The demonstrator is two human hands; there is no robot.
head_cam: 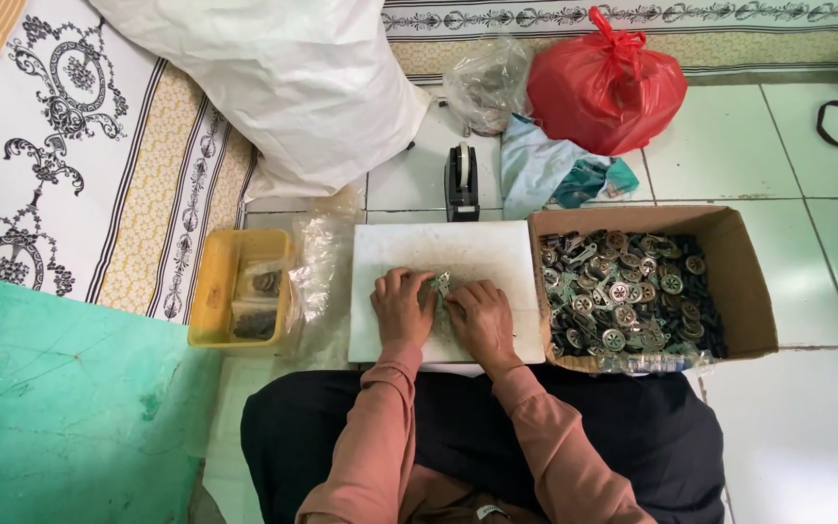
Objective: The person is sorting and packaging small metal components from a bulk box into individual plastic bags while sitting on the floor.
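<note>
Here a small metal part (441, 284) is pinched between the left hand (402, 306) and right hand (478, 312) over a white board (458, 252), beside a cardboard box (741, 281) of metal parts.

2 hands on the job, left hand (402, 306) and right hand (480, 315), sharing 1 small metal piece (442, 283) over 1 white board (443, 254). 1 cardboard box (739, 281) heaped with metal parts (623, 291), too many to count. 1 yellow tray (210, 291), 1 tape dispenser (461, 181), 1 red bag (605, 87), 1 clear bag (487, 82), 1 big white sack (293, 78).
</note>
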